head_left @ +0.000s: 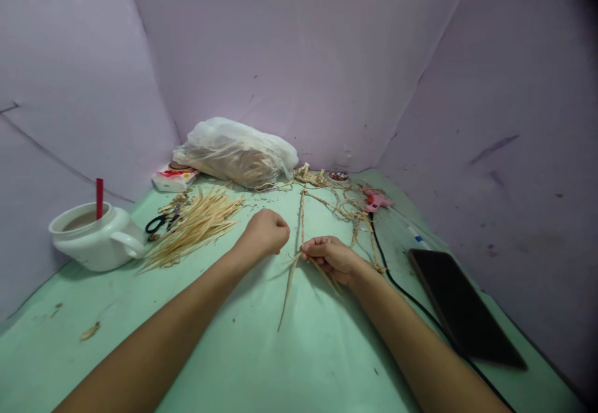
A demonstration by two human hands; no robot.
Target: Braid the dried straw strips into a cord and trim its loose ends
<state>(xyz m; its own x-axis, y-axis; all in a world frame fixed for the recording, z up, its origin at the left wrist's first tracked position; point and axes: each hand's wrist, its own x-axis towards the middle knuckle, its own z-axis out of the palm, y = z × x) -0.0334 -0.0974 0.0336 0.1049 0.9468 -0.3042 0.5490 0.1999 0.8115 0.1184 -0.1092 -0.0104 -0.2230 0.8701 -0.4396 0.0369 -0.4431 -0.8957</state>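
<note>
A narrow braid of dry straw-like strips [302, 217] runs from the back of the table toward me. My right hand [332, 258] pinches its near end between thumb and fingers. Loose strip ends [289, 291] fan out below that grip, some to the left and some under my right hand. My left hand [267, 231] is closed and held a little to the left of the braid, apart from it. Whatever its curled fingers may hold is hidden. Left of that hand lies a pile of pale, flat strips [199, 223], with black-handled scissors [161, 221] beside it.
A white pot [84, 248] with a red stick [99, 198] stands at left. Behind are a plastic bag [238, 151] and a small box [175, 178]. On the right lie more braid [343, 213], a pink glue gun [377, 201], a black cable [397, 285] and a dark tablet [462, 304].
</note>
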